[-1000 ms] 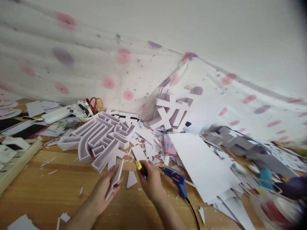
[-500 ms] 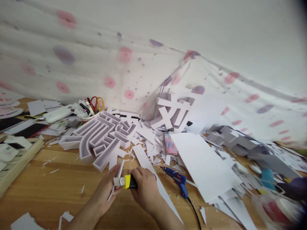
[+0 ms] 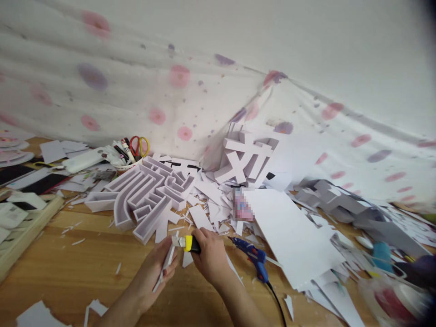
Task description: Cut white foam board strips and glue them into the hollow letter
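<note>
Head view: left hand pinches a thin white board strip above the brown wooden table, right hand grips a yellow-and-black knife at the strip's upper end, best drawn lightly

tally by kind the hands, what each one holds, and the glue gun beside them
Hands: 2 (left hand, right hand)
White piece, in the left hand: 1
Yellow-and-black cutter, in the right hand: 1
Blue glue gun, on the table: 1
Total: 5
</note>
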`<action>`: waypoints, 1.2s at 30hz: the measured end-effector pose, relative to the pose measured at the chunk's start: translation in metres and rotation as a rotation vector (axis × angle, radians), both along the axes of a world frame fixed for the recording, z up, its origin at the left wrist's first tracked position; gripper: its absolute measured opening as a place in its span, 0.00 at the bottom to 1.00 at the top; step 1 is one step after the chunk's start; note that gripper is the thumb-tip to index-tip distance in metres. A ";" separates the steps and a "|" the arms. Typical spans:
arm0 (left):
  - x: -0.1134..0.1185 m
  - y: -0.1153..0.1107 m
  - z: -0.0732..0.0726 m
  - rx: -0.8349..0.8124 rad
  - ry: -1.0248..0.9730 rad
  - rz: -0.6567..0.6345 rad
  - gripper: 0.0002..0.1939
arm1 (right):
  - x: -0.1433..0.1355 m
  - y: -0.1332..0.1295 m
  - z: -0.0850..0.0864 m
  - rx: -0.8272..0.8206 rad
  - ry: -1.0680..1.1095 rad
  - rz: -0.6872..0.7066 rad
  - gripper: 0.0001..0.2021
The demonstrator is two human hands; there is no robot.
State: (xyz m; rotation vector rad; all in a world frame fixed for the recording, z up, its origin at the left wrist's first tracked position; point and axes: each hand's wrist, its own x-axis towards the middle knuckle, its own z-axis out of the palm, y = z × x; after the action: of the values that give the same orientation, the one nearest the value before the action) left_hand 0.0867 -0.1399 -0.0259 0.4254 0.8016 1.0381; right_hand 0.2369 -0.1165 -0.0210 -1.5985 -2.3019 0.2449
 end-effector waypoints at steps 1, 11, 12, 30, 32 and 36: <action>0.000 -0.001 0.001 0.000 0.001 -0.010 0.23 | 0.001 0.002 0.000 0.000 0.008 -0.005 0.08; 0.002 -0.003 0.008 -0.059 0.052 0.093 0.15 | 0.012 0.016 -0.010 -0.183 0.513 -0.176 0.05; 0.002 -0.001 0.007 -0.099 0.070 0.170 0.12 | 0.010 0.015 -0.009 -0.244 0.644 -0.158 0.06; 0.001 -0.002 0.000 0.263 0.141 0.170 0.19 | -0.017 0.009 -0.004 -0.798 1.497 -0.179 0.16; 0.004 0.000 0.000 0.293 0.213 0.165 0.18 | -0.022 0.006 -0.003 -0.847 1.454 -0.158 0.18; 0.008 0.003 -0.001 0.246 0.332 0.271 0.19 | -0.029 0.000 -0.005 -0.804 1.290 -0.174 0.20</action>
State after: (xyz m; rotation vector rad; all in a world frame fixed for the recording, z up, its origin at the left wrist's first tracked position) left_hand 0.0942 -0.1371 -0.0264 0.7266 1.0512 1.3466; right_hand 0.2077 -0.1169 -0.0258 -1.2119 -1.0447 1.7021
